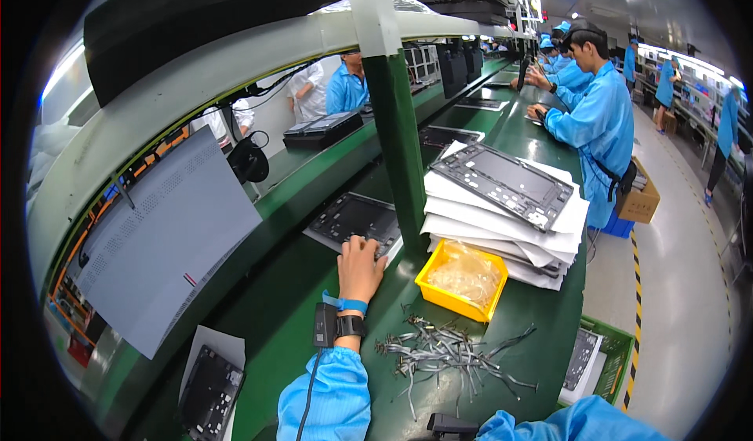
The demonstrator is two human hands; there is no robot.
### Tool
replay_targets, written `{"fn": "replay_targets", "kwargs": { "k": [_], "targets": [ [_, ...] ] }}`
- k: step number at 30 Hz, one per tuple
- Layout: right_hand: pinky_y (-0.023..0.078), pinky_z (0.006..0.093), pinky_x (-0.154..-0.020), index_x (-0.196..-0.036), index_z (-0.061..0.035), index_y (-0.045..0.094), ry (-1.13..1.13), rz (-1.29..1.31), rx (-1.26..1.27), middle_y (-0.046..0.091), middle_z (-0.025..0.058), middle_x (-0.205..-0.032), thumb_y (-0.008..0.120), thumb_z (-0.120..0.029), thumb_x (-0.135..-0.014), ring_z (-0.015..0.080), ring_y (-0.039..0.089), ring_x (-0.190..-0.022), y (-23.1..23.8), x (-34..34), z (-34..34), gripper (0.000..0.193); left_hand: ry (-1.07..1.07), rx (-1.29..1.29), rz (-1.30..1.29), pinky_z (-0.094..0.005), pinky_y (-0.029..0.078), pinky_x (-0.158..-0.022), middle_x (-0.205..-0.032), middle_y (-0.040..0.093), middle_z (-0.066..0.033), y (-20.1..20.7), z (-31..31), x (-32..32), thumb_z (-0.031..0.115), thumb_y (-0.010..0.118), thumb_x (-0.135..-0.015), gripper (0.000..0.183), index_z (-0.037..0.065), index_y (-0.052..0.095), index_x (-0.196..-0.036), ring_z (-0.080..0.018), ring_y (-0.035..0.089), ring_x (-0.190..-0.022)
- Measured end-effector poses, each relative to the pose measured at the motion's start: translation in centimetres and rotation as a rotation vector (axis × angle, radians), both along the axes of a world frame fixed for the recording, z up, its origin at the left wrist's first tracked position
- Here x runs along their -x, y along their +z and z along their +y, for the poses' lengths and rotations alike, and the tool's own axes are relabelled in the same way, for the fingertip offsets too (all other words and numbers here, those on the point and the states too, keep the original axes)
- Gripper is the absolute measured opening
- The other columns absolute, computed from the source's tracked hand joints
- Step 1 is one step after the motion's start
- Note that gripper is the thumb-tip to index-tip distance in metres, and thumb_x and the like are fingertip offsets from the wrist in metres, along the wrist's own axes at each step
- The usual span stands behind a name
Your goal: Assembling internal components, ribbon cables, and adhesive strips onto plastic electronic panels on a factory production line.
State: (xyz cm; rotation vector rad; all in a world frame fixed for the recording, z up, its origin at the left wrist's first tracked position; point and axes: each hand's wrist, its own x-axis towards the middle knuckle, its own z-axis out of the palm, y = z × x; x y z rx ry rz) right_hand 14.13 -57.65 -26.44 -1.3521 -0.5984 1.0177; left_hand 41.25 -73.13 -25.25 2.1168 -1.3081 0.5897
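My left hand [361, 271] is at the near edge of a flat black device housing [357, 220], its fingers bent and closed over that edge. The housing lies on a white sheet on the green line surface, beside a green post. A blue strap and a black band with a cabled box circle my left wrist. Of my right arm, only the blue sleeve [561, 424] shows at the lower edge, with a black box near it; the right hand is out of the picture. Between the arms lies a loose heap of grey cable pieces [451, 356].
A yellow bin [463, 280] of small clear pieces stands before a stack of white sheets [502, 233] topped by another black housing [510, 184]. The green post [398, 139] rises near my left hand. One more housing [210, 394] lies lower left. Co-workers [592, 119] sit farther along.
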Motion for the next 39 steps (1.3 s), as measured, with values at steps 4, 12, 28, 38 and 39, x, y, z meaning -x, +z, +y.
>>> {"fn": "replay_targets", "kwargs": {
  "k": [4, 12, 28, 38, 39],
  "targets": [
    [0.041, 0.0337, -0.052, -0.074, -0.0003, 0.070, 0.026, -0.032, 0.023, 0.061, 0.0030, -0.063, 0.075, -0.009, -0.078, 0.0150, 0.055, -0.057, 0.0, -0.5, -0.6, 0.011, -0.113, -0.057, -0.112, -0.0438, 0.043, -0.085, -0.097, 0.064, -0.0049, 0.2, -1.2, 0.4, 0.028, 0.083, -0.084, 0.023, 0.011, 0.072, -0.095, -0.0296, 0.060, -0.102],
    [0.045, 0.0317, -0.059, -0.092, 0.0016, 0.075, -0.004, 0.023, -0.095, 0.067, 0.0029, -0.073, 0.074, -0.003, -0.079, 0.0147, 0.059, -0.066, 0.2, -0.8, -0.8, 0.014, 0.001, -0.202, -0.269, -0.0455, 0.045, -0.086, -0.093, 0.067, -0.0072, 0.1, -0.4, 0.4, 0.016, 0.076, -0.081, 0.014, 0.008, 0.075, -0.092, -0.0292, 0.061, -0.103],
    [0.043, 0.0325, -0.048, -0.080, -0.0015, 0.074, -0.124, 0.013, 0.063, 0.068, 0.0048, -0.066, 0.073, -0.011, -0.082, 0.0165, 0.059, -0.053, 1.2, -0.7, -3.1, 0.010, 0.087, -0.021, -0.319, -0.0443, 0.042, -0.088, -0.087, 0.064, -0.0045, 1.7, 19.1, 2.1, 0.004, 0.075, -0.079, 0.007, 0.007, 0.070, -0.083, -0.0293, 0.057, -0.098],
    [0.040, 0.0206, -0.049, -0.092, -0.0008, 0.073, -0.144, -0.089, 0.038, 0.070, -0.0003, -0.072, 0.079, -0.009, -0.092, 0.0024, 0.056, -0.056, 2.1, -1.8, -6.0, 0.010, 0.202, 0.012, -0.291, -0.0471, 0.042, -0.085, -0.087, 0.062, -0.0087, 1.5, 36.1, 13.4, -0.004, 0.074, -0.072, 0.020, 0.005, 0.061, -0.085, -0.0341, 0.057, -0.093],
    [0.041, 0.0203, -0.050, -0.092, -0.0006, 0.073, -0.167, -0.086, 0.011, 0.070, 0.0000, -0.073, 0.080, -0.008, -0.092, 0.0026, 0.057, -0.058, 2.7, -1.8, -6.6, 0.011, 0.200, -0.012, -0.266, -0.0466, 0.042, -0.085, -0.087, 0.063, -0.0083, 1.6, 37.5, 15.3, -0.004, 0.075, -0.071, 0.021, 0.005, 0.062, -0.085, -0.0336, 0.057, -0.093]
  ]
}}
